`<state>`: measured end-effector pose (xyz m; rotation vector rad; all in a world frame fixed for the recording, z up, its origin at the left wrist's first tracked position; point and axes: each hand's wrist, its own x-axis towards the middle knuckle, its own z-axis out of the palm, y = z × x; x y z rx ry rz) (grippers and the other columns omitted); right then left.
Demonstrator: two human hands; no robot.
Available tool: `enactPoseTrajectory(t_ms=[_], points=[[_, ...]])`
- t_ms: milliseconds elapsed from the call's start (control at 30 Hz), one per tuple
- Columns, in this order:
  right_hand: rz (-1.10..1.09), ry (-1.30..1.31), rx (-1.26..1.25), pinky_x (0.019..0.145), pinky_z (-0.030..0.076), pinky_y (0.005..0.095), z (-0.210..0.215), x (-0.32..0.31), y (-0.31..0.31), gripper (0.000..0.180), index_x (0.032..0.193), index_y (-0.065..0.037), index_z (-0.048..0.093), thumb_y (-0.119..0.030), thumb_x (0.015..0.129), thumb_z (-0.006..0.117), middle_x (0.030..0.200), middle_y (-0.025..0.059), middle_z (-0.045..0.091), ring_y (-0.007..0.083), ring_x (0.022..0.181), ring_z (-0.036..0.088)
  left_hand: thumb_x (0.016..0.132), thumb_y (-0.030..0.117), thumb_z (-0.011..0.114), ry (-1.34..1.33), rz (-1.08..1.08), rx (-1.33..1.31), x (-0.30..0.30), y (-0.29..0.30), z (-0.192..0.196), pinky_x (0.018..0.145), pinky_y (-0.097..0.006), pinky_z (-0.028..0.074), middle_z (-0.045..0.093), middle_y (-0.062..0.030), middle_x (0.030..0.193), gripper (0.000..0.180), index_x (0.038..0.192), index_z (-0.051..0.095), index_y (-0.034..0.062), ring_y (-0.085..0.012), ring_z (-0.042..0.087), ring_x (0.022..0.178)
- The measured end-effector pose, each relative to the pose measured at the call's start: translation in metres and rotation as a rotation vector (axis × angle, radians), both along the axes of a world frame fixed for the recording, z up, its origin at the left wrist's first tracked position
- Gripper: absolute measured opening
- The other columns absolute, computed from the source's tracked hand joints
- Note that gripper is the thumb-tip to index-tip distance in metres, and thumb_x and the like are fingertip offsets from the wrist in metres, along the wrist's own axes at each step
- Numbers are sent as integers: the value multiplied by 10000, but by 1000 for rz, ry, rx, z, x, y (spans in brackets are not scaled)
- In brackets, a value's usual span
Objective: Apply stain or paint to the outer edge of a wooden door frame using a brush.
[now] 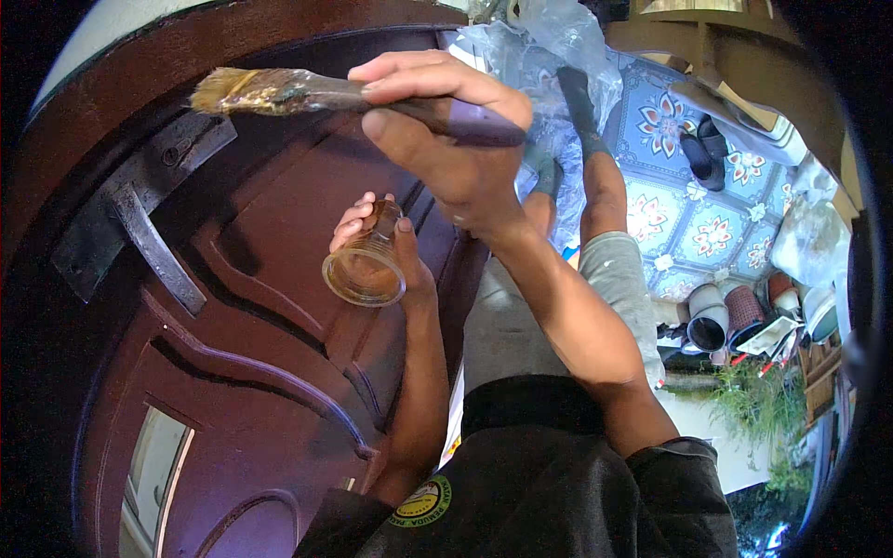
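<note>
My right hand [446,130] grips a flat paintbrush [307,93] by its dark purple handle, bristles pointing left near the top of a dark reddish-brown carved wooden door [270,372]. The bristles look wet and yellowish. Lower down, my left hand [391,251] holds a small clear glass jar [365,270] with a brownish film inside, its mouth facing the camera, just in front of the door panel. A dark metal latch plate [139,195] is fixed on the door at the left.
Crumpled clear plastic sheet [549,56] lies on a blue floral tiled floor [698,214] by my feet. A pair of dark sandals [702,149] lies on the tiles. Pots, buckets [712,316] and green plants [763,409] crowd the right.
</note>
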<state>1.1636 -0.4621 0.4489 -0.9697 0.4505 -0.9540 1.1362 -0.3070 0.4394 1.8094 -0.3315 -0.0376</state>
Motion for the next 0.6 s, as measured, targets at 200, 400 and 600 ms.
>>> enactPoseTrajectory(t_ms=[200,400,600], points=[[-65,128,126,752,522,265,-45,4,4,132,869,6,693,-10,740,717,896,104,690,161,821,659,799,-62,626,-40,-21,-50,4,0,-2,943,-449,487,472,-110,1137,465,1162,381,94,-263,491,1137],[-34,285,235,697,518,216,-74,-12,0,150,903,25,694,-18,760,705,865,85,699,110,748,647,810,-82,596,-64,-43,-19,5,4,-3,944,-447,489,469,-112,1140,447,1160,379,92,-266,490,1135],[41,56,367,705,522,231,-74,-5,13,157,898,31,691,-33,754,697,880,97,699,121,746,655,804,-104,578,-20,-39,-38,3,2,-3,954,-451,486,468,-115,1141,445,1156,379,83,-268,487,1141]])
